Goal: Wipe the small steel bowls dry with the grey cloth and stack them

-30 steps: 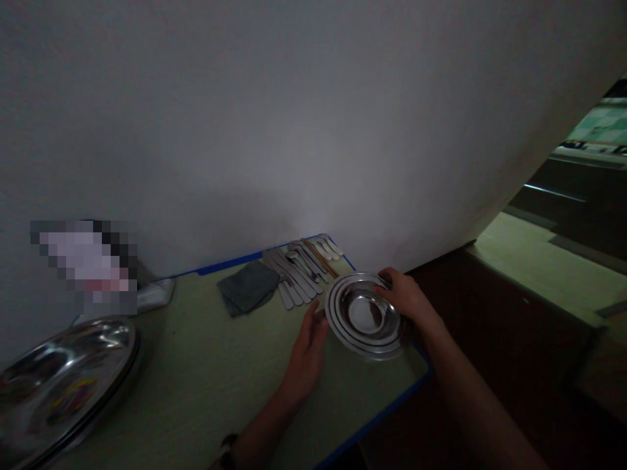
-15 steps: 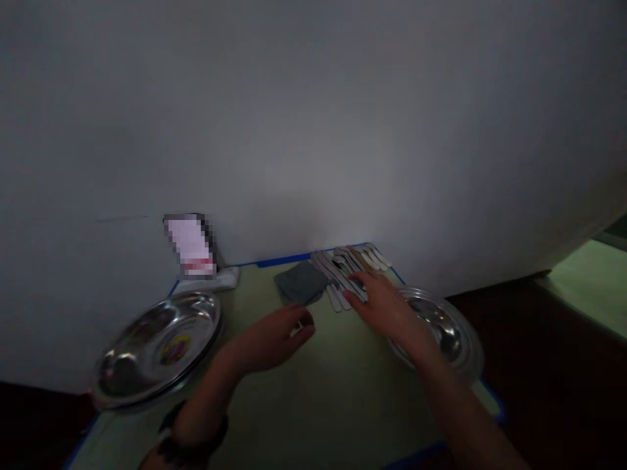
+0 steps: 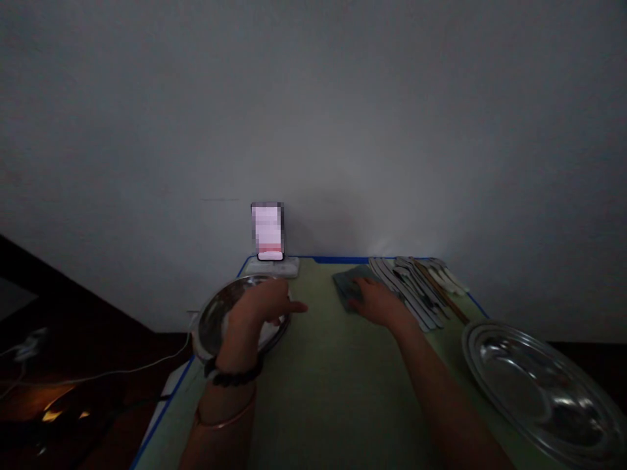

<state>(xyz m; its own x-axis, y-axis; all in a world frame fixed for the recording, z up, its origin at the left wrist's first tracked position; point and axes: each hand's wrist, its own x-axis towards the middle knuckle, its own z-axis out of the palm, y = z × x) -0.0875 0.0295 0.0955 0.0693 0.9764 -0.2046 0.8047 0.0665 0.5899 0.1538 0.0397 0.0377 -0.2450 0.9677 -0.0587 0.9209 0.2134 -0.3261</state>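
Note:
My left hand (image 3: 267, 301) is over the round metal plate (image 3: 210, 320) on the left, palm down. Its thumb sticks out to the right, and the other fingers curve down, partly hidden; I see nothing held in it. At the folded grey cloth (image 3: 345, 287) near the back of the table is my right hand (image 3: 375, 299), thumb and fingers apart over the cloth's right part. Beside that hand, several metal knives and other cutlery (image 3: 406, 294) lie in a row.
A phone (image 3: 268, 232) stands on a white base (image 3: 287, 267) against the wall. Another shiny metal plate (image 3: 519, 385) lies at the right edge. Pale utensils (image 3: 445, 279) and a brown stick (image 3: 458, 310) lie beside the cutlery. Blue tape (image 3: 343, 260) borders the table (image 3: 313, 391). A white cable (image 3: 142, 370) hangs at left.
The view has swung left and levelled. My right hand has moved from the cutlery to the grey cloth. My left hand has moved from above the table to over the left plate.

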